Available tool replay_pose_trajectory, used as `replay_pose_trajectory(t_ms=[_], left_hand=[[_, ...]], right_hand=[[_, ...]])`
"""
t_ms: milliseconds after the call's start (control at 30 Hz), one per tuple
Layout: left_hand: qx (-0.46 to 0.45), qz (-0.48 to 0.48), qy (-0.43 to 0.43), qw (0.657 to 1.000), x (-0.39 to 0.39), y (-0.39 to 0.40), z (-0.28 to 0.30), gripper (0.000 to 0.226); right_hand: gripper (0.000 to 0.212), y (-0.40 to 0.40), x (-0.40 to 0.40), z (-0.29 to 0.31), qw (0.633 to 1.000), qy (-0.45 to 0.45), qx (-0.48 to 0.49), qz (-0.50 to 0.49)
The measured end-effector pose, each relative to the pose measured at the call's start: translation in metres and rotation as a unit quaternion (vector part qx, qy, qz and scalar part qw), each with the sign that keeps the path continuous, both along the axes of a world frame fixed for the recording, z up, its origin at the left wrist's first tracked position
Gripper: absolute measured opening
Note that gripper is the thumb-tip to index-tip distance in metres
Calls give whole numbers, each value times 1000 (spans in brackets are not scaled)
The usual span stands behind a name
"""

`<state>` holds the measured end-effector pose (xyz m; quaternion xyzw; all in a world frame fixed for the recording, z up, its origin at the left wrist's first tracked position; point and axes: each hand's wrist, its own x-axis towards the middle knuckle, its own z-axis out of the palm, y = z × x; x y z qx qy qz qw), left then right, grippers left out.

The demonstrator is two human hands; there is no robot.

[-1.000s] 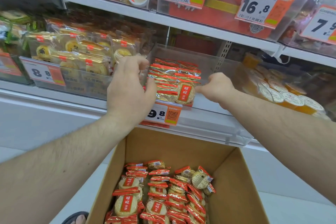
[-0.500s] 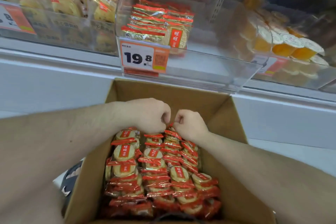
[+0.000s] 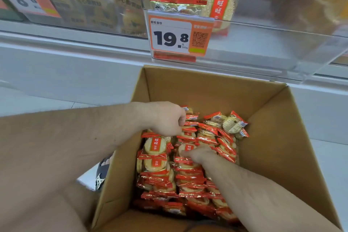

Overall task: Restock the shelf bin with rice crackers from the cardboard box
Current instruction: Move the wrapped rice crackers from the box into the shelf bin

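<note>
Our left hand [image 3: 165, 118] curls its fingers around the top packets of the middle row of rice crackers [image 3: 188, 165], near the far wall of the cardboard box [image 3: 273, 147], while our right hand [image 3: 199, 153] digs into the same row nearer us, its fingertips buried among wrappers, so we cannot tell its grip. The near packets blur into shadow. Above the box's far edge, the clear shelf bin [image 3: 263, 43] holds a small stack behind the price tag [image 3: 178, 36], its top cut off.

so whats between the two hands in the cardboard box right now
In the head view, red-and-gold wrapped rice cracker packets fill the stretch between the left hand and right hand inside the brown cardboard box.
</note>
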<state>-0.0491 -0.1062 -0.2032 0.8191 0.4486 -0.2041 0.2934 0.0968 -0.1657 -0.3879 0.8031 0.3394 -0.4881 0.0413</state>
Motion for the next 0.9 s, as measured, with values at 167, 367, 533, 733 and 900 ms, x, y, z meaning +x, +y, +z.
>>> replay_pose_trajectory(t_ms=[167,367,533,733,900], left_hand=[[-25,23,13,999,-5,5,-3,18],[-58,178,-52,981,1,2,-4,47],[-136,442,-218,860,13,1,-6,76],[-38,398,-268,876,0,11,-8,80],[-38,354,-249,901,-7,11,-9,70]], right_hand=[[71,-1,36,11,995,48,1,-92],[37,5,51,41,911,320,16,-259],[28,25,17,88,791,542,102,-265],[48,23,13,55,920,288,105,-243],[66,-5,6,20,994,-49,-18,98]])
